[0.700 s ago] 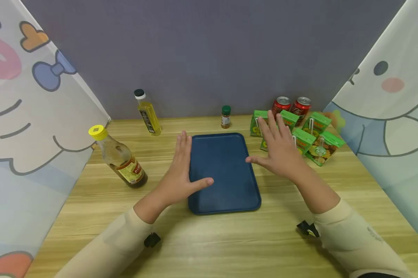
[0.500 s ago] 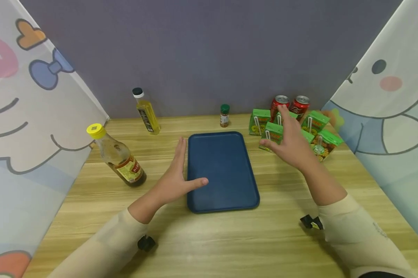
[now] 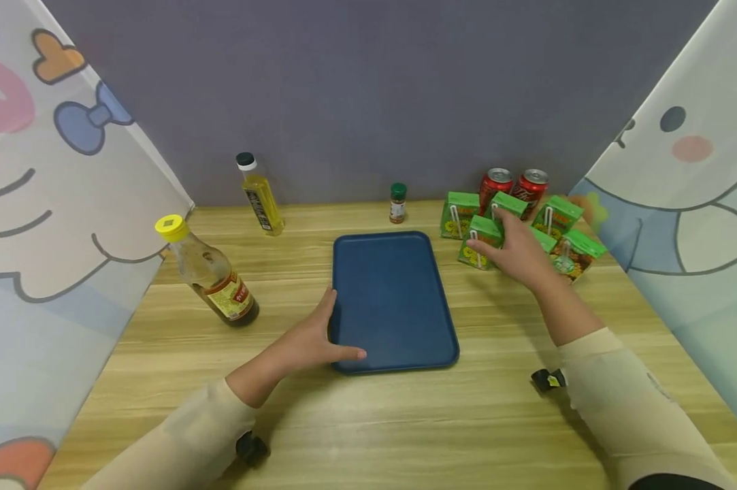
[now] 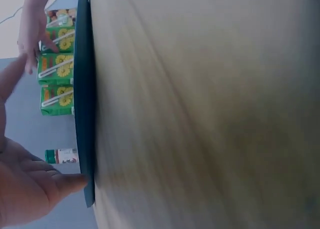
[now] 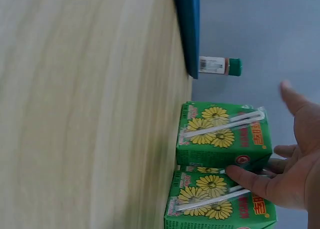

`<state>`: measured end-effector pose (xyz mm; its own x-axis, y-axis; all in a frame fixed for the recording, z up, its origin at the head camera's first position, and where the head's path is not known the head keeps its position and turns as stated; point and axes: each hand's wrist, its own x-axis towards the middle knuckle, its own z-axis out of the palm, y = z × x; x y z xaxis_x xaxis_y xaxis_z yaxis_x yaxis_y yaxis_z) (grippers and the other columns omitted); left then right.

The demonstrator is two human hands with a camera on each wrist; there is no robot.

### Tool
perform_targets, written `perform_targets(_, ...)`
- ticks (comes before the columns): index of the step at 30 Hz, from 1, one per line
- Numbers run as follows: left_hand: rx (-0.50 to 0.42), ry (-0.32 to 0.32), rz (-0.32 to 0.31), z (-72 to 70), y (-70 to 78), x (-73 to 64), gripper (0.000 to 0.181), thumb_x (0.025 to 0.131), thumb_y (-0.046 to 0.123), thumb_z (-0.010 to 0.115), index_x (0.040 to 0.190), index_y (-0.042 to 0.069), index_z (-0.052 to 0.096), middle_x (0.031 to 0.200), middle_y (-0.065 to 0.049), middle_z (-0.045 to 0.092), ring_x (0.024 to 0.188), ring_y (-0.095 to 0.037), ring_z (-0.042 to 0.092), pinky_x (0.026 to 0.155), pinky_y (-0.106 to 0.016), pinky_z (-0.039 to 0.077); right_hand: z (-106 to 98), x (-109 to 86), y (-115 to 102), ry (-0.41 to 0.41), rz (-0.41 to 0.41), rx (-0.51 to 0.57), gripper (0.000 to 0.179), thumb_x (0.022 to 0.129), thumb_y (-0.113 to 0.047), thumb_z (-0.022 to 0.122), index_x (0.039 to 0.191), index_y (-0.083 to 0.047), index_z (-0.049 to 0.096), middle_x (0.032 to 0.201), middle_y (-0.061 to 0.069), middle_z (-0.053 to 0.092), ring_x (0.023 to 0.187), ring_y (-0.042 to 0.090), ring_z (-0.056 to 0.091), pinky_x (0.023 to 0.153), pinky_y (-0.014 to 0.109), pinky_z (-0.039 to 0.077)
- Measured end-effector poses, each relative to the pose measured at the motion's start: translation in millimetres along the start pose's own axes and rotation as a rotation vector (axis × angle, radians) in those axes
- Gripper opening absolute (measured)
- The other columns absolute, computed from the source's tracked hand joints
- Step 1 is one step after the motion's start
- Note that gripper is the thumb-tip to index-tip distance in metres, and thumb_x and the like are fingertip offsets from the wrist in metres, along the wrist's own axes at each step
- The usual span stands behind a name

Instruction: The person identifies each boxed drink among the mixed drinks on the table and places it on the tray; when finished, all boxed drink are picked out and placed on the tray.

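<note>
1. And the right hand (image 3: pixel 521 255) is held spread over the front-left green juice carton (image 3: pixel 480 236), right of the blue tray (image 3: pixel 392 303); one finger is seen at the gap beside a neighbouring carton (image 5: pixel 215 211).
2. At the tray's near-left edge, the left hand's (image 3: pixel 307 344) thumb and fingers are parted; whether the rim is touched cannot be told.
3. Danger here: packed so closely, a neighbouring carton could be toppled by a stray finger, or the tray skewed by a bump.
4. Yellow oil is held in the black-capped bottle (image 3: pixel 262 204), dark liquid in the yellow-capped bottle (image 3: pixel 230 299); carton contents are hidden.
</note>
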<state>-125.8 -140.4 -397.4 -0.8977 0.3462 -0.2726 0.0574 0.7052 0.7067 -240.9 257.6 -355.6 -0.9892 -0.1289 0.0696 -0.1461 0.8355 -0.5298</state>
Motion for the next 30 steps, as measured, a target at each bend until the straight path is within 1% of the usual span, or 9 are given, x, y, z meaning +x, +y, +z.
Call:
perform_targets(3,0.056,-0.014,0.0,2.2,-1.5,-0.2,0.136,0.067,0.061,0.082,0.158,0.009,-0.004,0.165,-0.008,-0.003,0.15,-0.027,0.015,0.119,-0.046,0.024,0.8,5.8,4.2,-0.009,-0.012,-0.064,0.091,0.092,-0.055,0.06,0.155,-0.002,0.022,0.156,0.028,0.026,0.14,0.05,0.026,0.109,0.066,0.025)
perform_targets(6,0.136,-0.023,-0.004,3.3,-3.3,-0.6,0.134,0.066,0.059,0.084,0.158,0.007,0.002,0.165,-0.011,0.002,0.149,-0.027,0.018,0.118,-0.045,0.025,0.2,11.1,6.2,-0.006,-0.023,-0.11,0.075,0.096,-0.041,0.062,0.15,0.0,0.032,0.152,0.03,0.032,0.137,0.051,0.03,0.108,0.065,0.027)
perform_targets(10,0.208,-0.04,-0.006,3.2,-3.6,-1.3,0.131,0.066,0.057,0.085,0.158,0.007,0.006,0.165,-0.01,0.004,0.149,-0.028,0.022,0.117,-0.044,0.029,-2.5,14.1,6.1,-0.014,-0.007,-0.131,0.065,0.096,-0.034,0.064,0.147,-0.001,0.04,0.149,0.031,0.034,0.132,0.051,0.036,0.104,0.065,0.033)
perform_targets(15,0.252,-0.048,-0.019,1.4,-2.4,-1.0,0.132,0.065,0.054,0.088,0.158,0.006,0.007,0.165,-0.011,0.006,0.148,-0.03,0.024,0.116,-0.045,0.029,-4.5,14.6,2.4,-0.032,0.006,-0.128,0.064,0.096,-0.036,0.064,0.146,-0.003,0.042,0.151,0.03,0.034,0.13,0.052,0.039,0.101,0.066,0.034)
perform_targets(17,0.271,-0.052,-0.022,0.6,-1.6,-0.9,0.132,0.064,0.054,0.088,0.158,0.005,0.008,0.165,-0.011,0.006,0.147,-0.031,0.026,0.116,-0.046,0.03,-5.7,15.1,-0.1,-0.035,0.004,-0.121,0.064,0.096,-0.039,0.063,0.146,-0.005,0.042,0.152,0.029,0.032,0.134,0.051,0.035,0.104,0.066,0.032)
perform_targets(19,0.288,-0.055,-0.024,-0.2,-0.3,-1.1,0.132,0.064,0.055,0.087,0.158,0.004,0.01,0.165,-0.012,0.006,0.147,-0.032,0.027,0.115,-0.045,0.031,-7.1,15.5,-4.1,-0.028,-0.008,-0.113,0.065,0.095,-0.041,0.063,0.147,-0.007,0.043,0.153,0.028,0.032,0.134,0.051,0.035,0.104,0.067,0.032)
perform_targets(21,0.3,-0.057,-0.029,-0.8,1.1,-1.1,0.131,0.065,0.055,0.087,0.157,0.003,0.01,0.165,-0.012,0.007,0.146,-0.032,0.028,0.115,-0.046,0.031,-9.2,16.3,-10.0,-0.02,-0.018,-0.103,0.066,0.095,-0.044,0.062,0.148,-0.009,0.042,0.153,0.027,0.033,0.134,0.051,0.037,0.103,0.067,0.033)
perform_targets(25,0.312,-0.063,-0.037,-1.8,3.7,-1.0,0.131,0.065,0.055,0.087,0.157,0.003,0.01,0.164,-0.013,0.008,0.146,-0.032,0.028,0.115,-0.046,0.031,-12.1,19.5,-26.5,-0.013,-0.045,-0.077,0.066,0.095,-0.044,0.063,0.148,-0.011,0.043,0.15,0.023,0.039,0.129,0.047,0.043,0.1,0.064,0.037)
perform_targets(30,0.322,-0.075,-0.036,-1.6,4.4,0.6,0.132,0.064,0.056,0.087,0.157,0.002,0.01,0.164,-0.013,0.008,0.146,-0.031,0.028,0.115,-0.045,0.031,-8.1,27.6,-46.8,-0.031,-0.071,-0.038,0.063,0.095,-0.04,0.063,0.148,-0.011,0.043,0.148,0.019,0.041,0.132,0.044,0.041,0.103,0.062,0.036)
